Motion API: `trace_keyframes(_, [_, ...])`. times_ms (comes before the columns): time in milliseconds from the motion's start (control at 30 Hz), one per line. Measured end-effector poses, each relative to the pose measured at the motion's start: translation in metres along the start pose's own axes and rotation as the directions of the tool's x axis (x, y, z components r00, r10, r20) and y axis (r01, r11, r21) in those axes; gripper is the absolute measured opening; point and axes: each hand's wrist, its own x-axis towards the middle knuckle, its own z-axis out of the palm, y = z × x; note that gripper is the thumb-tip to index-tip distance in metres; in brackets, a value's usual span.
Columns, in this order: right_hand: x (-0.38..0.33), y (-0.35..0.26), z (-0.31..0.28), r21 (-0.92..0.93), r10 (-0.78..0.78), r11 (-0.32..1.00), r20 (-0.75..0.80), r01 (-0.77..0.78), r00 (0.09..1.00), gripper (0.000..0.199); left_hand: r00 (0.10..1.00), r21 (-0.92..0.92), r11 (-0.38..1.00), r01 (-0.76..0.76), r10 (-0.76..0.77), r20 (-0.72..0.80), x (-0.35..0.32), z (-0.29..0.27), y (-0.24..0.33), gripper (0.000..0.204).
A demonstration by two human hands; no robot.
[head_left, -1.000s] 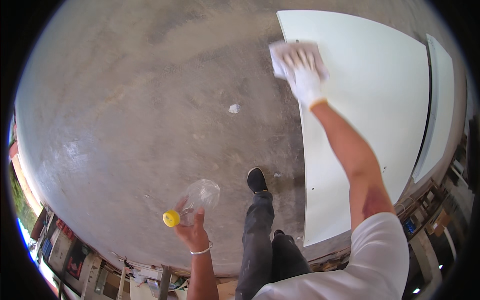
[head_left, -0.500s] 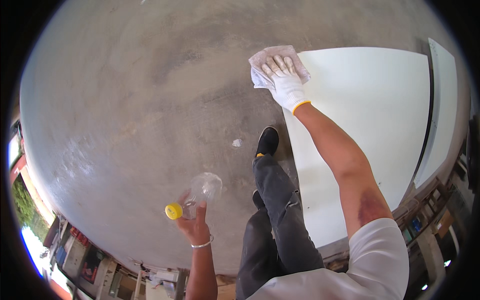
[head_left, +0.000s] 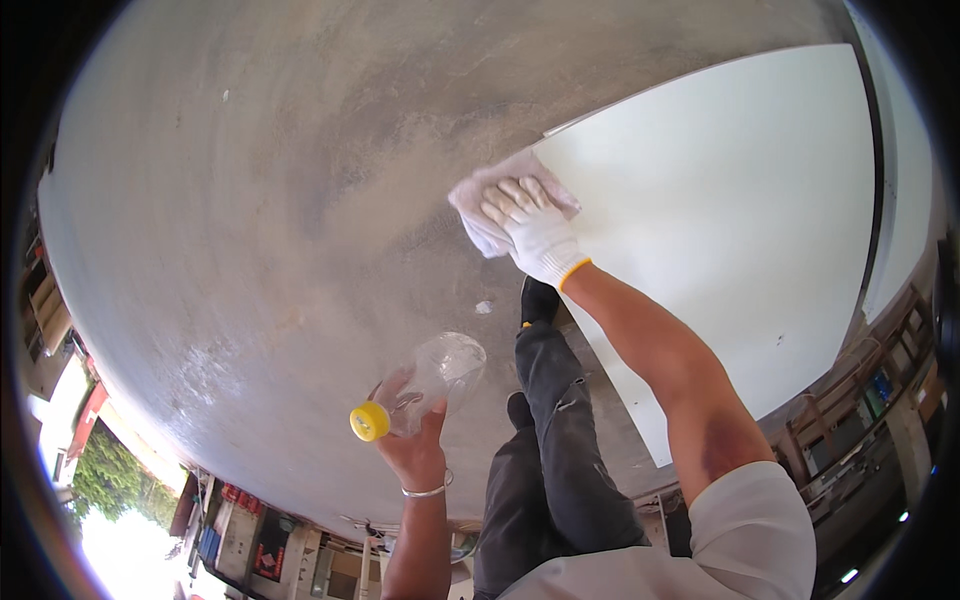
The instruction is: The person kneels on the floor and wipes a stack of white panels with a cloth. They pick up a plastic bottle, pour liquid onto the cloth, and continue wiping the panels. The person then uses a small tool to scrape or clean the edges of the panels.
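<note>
The gloved right hand (head_left: 532, 232) presses a white cloth (head_left: 478, 208) flat, fingers spread, on the white board's (head_left: 740, 210) corner, while the left hand's (head_left: 415, 445) fingers wrap a clear yellow-capped bottle (head_left: 425, 385).

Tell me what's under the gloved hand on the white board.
A crumpled white cloth lies under the gloved right hand, at the corner of the white board. Its edges show around the fingers; the part beneath the palm, and the board below it, is covered.
</note>
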Motion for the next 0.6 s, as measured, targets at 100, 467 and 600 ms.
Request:
trace_keyframes(100, [-0.019,0.013,-0.021,0.014,-0.132,0.991,-0.055,0.132,0.99,0.059,0.998,0.041,0.999,0.02,-0.022,0.051,0.002,0.004,0.021,0.063])
trace_keyframes(467, [0.013,0.084,-0.093,0.032,0.59,0.791,-0.304,-0.611,0.748,0.059,0.999,0.192,0.981,0.025,-0.031,0.027,0.004,-0.011,0.065,0.066])
trace_keyframes(600, [0.026,-0.014,0.003,0.081,0.071,0.995,-0.123,-0.061,0.99,0.058,0.981,0.289,0.943,-0.163,0.123,0.152,0.012,-0.009,0.094,0.073])
